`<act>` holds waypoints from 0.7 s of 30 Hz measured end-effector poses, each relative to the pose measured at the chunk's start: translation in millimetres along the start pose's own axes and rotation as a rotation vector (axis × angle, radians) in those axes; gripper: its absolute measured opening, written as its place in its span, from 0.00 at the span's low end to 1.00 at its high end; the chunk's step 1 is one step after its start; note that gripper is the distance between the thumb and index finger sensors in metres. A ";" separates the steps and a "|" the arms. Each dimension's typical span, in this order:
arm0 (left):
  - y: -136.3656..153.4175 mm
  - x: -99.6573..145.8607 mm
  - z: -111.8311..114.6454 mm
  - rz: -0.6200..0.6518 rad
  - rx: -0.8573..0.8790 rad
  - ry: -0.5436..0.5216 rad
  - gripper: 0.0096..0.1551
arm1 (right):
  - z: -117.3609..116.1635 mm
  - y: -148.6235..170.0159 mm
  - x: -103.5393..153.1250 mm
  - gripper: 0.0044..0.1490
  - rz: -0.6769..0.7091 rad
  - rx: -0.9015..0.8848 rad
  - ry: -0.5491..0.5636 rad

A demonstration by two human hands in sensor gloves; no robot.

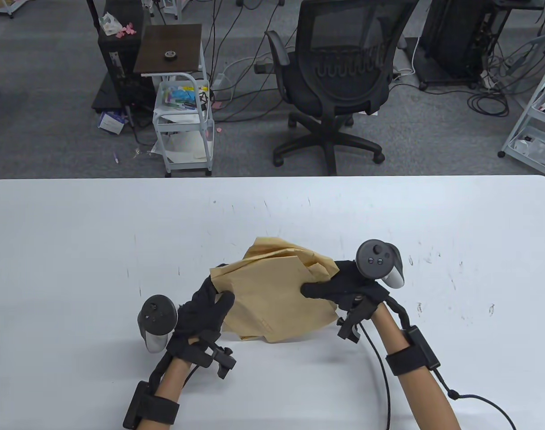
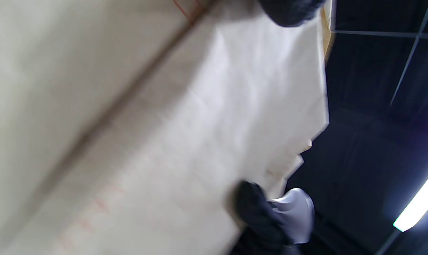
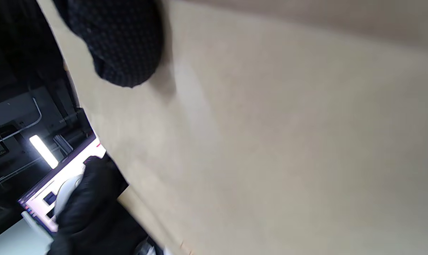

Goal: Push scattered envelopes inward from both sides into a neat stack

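Tan paper envelopes (image 1: 279,298) overlap in a bunch, so how many can't be told; lower ones mostly hidden under the top sheet. Black-gloved left hand (image 1: 199,316): fingers beyond the thumb go behind the pile's left edge, not visible. Black-gloved right hand (image 1: 344,286): fingertips hidden behind the right edge. Both wrist views blurred, filled w/ paper; red print in left wrist view unreadable. Forearms cut off at table view's bottom edge.

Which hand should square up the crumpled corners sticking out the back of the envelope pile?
Probably the right hand: it sits beside the envelopes' crumpled far-right corners; the left hand grips the near-left edge.
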State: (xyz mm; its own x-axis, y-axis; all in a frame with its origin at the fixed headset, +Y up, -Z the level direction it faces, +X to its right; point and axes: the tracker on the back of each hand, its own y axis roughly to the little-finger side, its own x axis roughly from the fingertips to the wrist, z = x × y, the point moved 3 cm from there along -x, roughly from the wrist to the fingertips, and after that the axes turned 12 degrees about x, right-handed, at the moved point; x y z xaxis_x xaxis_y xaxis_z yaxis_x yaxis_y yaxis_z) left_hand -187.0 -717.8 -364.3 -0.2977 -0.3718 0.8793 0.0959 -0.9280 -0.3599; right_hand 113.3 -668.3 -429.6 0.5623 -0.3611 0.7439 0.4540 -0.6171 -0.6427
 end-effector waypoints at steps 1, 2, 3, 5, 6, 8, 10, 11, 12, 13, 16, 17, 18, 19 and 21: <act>1.3 0.0 0.5 -0.007 0.055 0.005 0.48 | 1.3 -0.8 -0.3 0.25 0.003 -0.019 0.010; 3.0 -0.4 -0.2 -0.006 0.118 0.021 0.52 | 4.9 -2.0 0.0 0.24 0.008 -0.054 0.017; 4.2 -0.4 -2.1 0.000 0.150 0.026 0.56 | 9.7 -1.7 1.3 0.24 0.007 -0.075 0.040; 8.0 0.9 -10.7 0.007 0.223 0.004 0.59 | 14.0 2.5 4.0 0.25 -0.013 -0.112 0.050; 11.7 2.2 -15.2 0.001 0.240 -0.018 0.58 | 11.9 5.9 5.0 0.26 -0.039 -0.120 0.007; 20.2 4.9 -17.0 0.000 0.295 -0.027 0.57 | -4.6 14.7 6.1 0.42 -0.075 -0.165 -0.140; 25.8 4.5 -5.9 -0.023 0.450 -0.014 0.56 | -25.4 18.0 4.2 0.54 -0.100 -0.198 -0.293; 25.4 3.5 -1.2 -0.033 0.498 -0.004 0.55 | -29.7 17.3 3.2 0.52 -0.099 -0.183 -0.300; 23.4 2.0 3.6 -0.049 0.537 0.007 0.53 | -31.3 15.0 0.1 0.45 -0.083 -0.122 -0.265; 21.2 1.6 5.6 -0.052 0.530 0.017 0.53 | -28.9 11.7 -1.8 0.34 -0.076 -0.028 -0.223; 13.5 1.2 -4.0 0.012 0.367 -0.002 0.51 | -9.3 0.5 -2.0 0.26 -0.020 0.107 -0.083; 12.8 1.4 -6.7 0.016 0.343 -0.012 0.52 | -5.8 -0.6 -1.5 0.25 -0.017 0.098 -0.057; 11.9 1.9 -12.7 0.013 0.303 -0.030 0.52 | 5.0 -2.4 0.3 0.24 -0.007 0.034 0.023; 12.4 3.2 -18.4 0.004 0.266 -0.038 0.52 | 11.4 -2.7 1.8 0.24 0.004 -0.018 0.063; 17.3 5.1 -25.7 -0.020 0.227 -0.037 0.54 | 20.7 1.2 5.6 0.24 0.006 -0.169 0.145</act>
State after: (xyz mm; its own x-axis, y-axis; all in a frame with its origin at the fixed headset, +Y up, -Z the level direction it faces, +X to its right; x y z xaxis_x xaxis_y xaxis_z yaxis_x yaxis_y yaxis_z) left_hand -211.3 -735.1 -374.0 -0.2672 -0.3499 0.8979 0.3032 -0.9149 -0.2663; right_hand 131.3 -656.6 -430.0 0.4539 -0.4542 0.7666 0.3217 -0.7187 -0.6164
